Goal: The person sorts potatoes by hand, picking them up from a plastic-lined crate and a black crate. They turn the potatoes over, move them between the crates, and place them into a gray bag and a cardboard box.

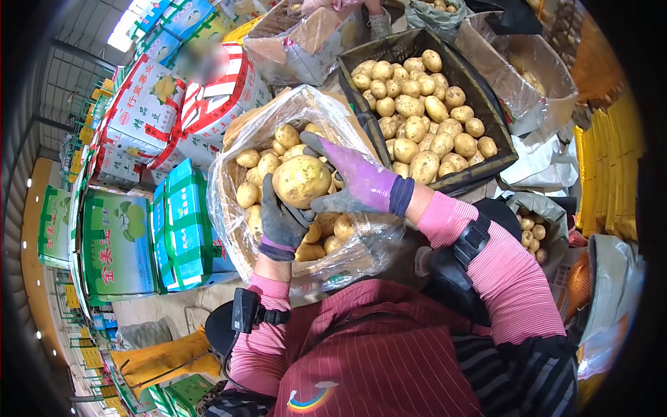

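A large, dirt-flecked potato (301,181) is held over a plastic-lined cardboard box (226,139). My left hand (283,221), in a dark grey glove with a purple cuff, cups it from the left and below. From the right, my right hand (358,179), in a purple and grey glove, curves its fingers and thumb around the same potato. Several smaller potatoes (269,165) fill the box beneath, partly hidden by both hands. Clear plastic lining (347,257) hangs over the box's near side.
A dark crate (486,167) full of potatoes stands beside the box on the right. Printed cartons (142,104) are stacked at left. Another lined box (479,42) and a sack of potatoes (531,233) are farther right. Another person's shoe (379,24) shows at the top.
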`<move>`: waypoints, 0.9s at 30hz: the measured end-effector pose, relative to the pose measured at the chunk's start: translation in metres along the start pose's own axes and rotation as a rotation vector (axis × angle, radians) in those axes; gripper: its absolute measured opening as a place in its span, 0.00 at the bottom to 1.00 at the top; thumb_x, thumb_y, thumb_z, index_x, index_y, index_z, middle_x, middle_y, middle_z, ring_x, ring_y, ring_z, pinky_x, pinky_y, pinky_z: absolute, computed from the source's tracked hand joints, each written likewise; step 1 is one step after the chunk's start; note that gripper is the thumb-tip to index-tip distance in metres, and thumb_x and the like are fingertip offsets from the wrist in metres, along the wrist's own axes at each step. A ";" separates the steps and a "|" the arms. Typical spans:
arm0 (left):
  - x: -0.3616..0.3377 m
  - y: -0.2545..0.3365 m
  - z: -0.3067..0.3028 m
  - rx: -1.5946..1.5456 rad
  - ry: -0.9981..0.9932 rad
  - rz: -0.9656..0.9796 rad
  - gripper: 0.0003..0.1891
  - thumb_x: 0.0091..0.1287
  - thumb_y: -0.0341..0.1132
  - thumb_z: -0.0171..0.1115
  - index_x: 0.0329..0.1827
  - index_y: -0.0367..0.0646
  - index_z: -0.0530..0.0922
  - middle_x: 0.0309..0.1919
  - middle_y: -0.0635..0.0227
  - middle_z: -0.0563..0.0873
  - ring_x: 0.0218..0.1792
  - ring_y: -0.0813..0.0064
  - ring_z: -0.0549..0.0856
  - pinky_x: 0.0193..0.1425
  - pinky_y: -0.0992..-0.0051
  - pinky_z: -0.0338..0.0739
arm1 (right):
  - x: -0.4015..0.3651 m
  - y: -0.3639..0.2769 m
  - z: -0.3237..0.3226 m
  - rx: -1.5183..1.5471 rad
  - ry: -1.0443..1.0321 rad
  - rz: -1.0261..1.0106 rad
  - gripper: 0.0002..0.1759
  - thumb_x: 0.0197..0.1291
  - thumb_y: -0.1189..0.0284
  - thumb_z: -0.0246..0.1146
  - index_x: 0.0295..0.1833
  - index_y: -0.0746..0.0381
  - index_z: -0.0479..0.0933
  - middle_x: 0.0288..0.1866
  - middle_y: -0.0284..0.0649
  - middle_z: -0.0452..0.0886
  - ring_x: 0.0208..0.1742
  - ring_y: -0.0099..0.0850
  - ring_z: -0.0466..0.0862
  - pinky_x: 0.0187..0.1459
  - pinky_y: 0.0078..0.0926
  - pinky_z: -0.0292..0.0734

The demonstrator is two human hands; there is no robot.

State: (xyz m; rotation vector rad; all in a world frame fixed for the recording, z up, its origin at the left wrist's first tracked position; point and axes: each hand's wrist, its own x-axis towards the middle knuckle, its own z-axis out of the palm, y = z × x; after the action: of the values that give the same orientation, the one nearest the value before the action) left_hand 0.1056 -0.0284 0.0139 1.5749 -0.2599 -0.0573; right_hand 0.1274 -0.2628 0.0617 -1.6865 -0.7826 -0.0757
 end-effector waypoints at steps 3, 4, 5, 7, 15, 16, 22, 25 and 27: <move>-0.001 0.001 0.011 0.624 0.082 0.303 0.46 0.60 0.49 0.81 0.75 0.36 0.66 0.60 0.53 0.86 0.63 0.54 0.84 0.72 0.64 0.75 | -0.002 0.020 0.017 0.220 0.038 0.105 0.57 0.56 0.63 0.79 0.84 0.62 0.54 0.80 0.54 0.66 0.80 0.45 0.69 0.79 0.42 0.64; -0.001 0.007 0.015 0.856 -0.028 0.369 0.46 0.60 0.50 0.81 0.75 0.36 0.66 0.59 0.54 0.86 0.63 0.54 0.84 0.71 0.63 0.76 | -0.002 0.024 0.022 0.411 0.076 0.204 0.58 0.53 0.63 0.81 0.84 0.63 0.54 0.79 0.52 0.68 0.79 0.43 0.70 0.78 0.42 0.66; 0.000 0.017 0.020 1.086 -0.138 0.437 0.46 0.60 0.50 0.81 0.74 0.35 0.67 0.58 0.54 0.86 0.63 0.55 0.84 0.71 0.63 0.76 | -0.003 0.027 0.027 0.594 0.133 0.296 0.60 0.50 0.62 0.84 0.83 0.63 0.55 0.78 0.51 0.69 0.77 0.42 0.72 0.77 0.42 0.67; 0.003 0.038 0.030 0.949 -0.077 0.503 0.38 0.70 0.56 0.70 0.72 0.36 0.71 0.57 0.56 0.87 0.59 0.60 0.87 0.62 0.65 0.82 | -0.010 0.022 0.019 0.496 0.145 0.136 0.56 0.52 0.62 0.83 0.80 0.64 0.59 0.73 0.46 0.74 0.72 0.36 0.75 0.74 0.39 0.71; -0.024 0.068 0.047 0.246 -0.264 -0.235 0.20 0.83 0.44 0.54 0.64 0.36 0.80 0.51 0.62 0.89 0.54 0.73 0.87 0.57 0.73 0.81 | -0.077 -0.094 -0.078 0.694 0.431 0.123 0.55 0.62 0.40 0.70 0.81 0.66 0.59 0.73 0.43 0.76 0.71 0.33 0.78 0.74 0.34 0.70; -0.033 0.021 0.031 0.332 -0.238 -0.206 0.17 0.81 0.40 0.57 0.61 0.36 0.82 0.49 0.64 0.89 0.51 0.74 0.88 0.56 0.74 0.81 | -0.099 -0.105 -0.090 0.689 0.474 0.138 0.55 0.62 0.39 0.69 0.81 0.65 0.59 0.73 0.43 0.76 0.71 0.35 0.78 0.72 0.36 0.72; -0.104 -0.009 0.027 1.074 -0.409 -0.283 0.31 0.68 0.57 0.66 0.67 0.46 0.79 0.49 0.47 0.90 0.53 0.48 0.89 0.59 0.60 0.82 | -0.250 -0.070 -0.108 0.896 0.893 0.386 0.45 0.67 0.37 0.63 0.78 0.56 0.67 0.68 0.42 0.81 0.62 0.38 0.85 0.59 0.46 0.85; -0.103 -0.013 0.027 1.064 -0.367 -0.199 0.32 0.66 0.58 0.67 0.67 0.47 0.80 0.48 0.47 0.90 0.52 0.48 0.89 0.57 0.58 0.82 | -0.327 -0.021 -0.077 1.216 1.074 0.679 0.40 0.66 0.36 0.63 0.73 0.52 0.73 0.64 0.39 0.84 0.58 0.39 0.87 0.54 0.49 0.87; -0.099 -0.009 0.029 1.046 -0.362 -0.272 0.31 0.66 0.58 0.67 0.67 0.48 0.80 0.48 0.48 0.90 0.51 0.48 0.89 0.57 0.58 0.82 | -0.353 0.010 -0.068 1.226 1.119 0.813 0.37 0.66 0.37 0.64 0.71 0.50 0.75 0.63 0.40 0.84 0.57 0.39 0.87 0.53 0.50 0.88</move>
State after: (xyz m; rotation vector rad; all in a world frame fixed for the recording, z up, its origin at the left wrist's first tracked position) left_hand 0.0052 -0.0374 -0.0083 2.6370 -0.3871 -0.4850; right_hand -0.1153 -0.4834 -0.0861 -0.4611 0.6649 0.0358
